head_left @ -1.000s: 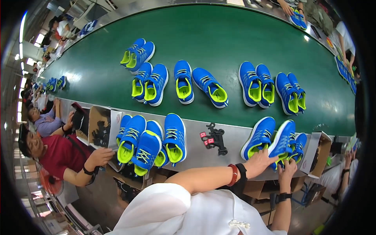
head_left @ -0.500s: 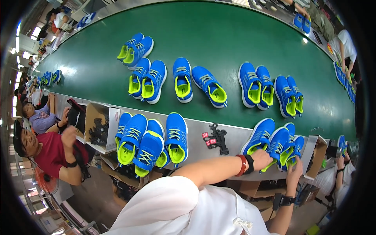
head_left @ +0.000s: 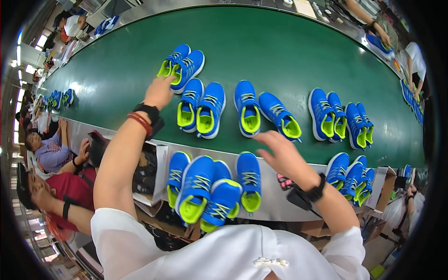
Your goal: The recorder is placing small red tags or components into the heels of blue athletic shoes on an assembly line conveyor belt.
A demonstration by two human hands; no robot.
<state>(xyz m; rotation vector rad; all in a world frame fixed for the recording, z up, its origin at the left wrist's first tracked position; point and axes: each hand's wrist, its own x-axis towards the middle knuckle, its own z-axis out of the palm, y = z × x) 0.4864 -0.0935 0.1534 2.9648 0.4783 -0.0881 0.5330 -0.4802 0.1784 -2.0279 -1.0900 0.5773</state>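
Note:
Several blue sneakers with lime linings are spread over the green conveyor belt (head_left: pixel 261 51). My left hand (head_left: pixel 159 92) is stretched far out to the left, its bent fingers at the heels of the farthest pair of sneakers (head_left: pixel 187 67). Those fingertips partly cover the heel openings. Nearer stands another pair of sneakers (head_left: pixel 211 109). My right hand (head_left: pixel 282 153) hovers at the belt's near edge with thumb and fingers apart, holding nothing. Just beyond it are a sneaker (head_left: pixel 246 108) and a second, slanted sneaker (head_left: pixel 280 114).
On the near metal ledge, a cluster of sneakers (head_left: pixel 196 186) lies left of centre and another group (head_left: pixel 352 179) at right. Cardboard boxes (head_left: pixel 161 172) flank them. Black plastic pieces with pink tags (head_left: pixel 284 182) lie partly behind my right arm. Co-workers sit at left and right.
Both hands have left the sneakers on the right ledge. My left hand has swung out to the far left pair, and my right hand has moved left to mid-ledge.

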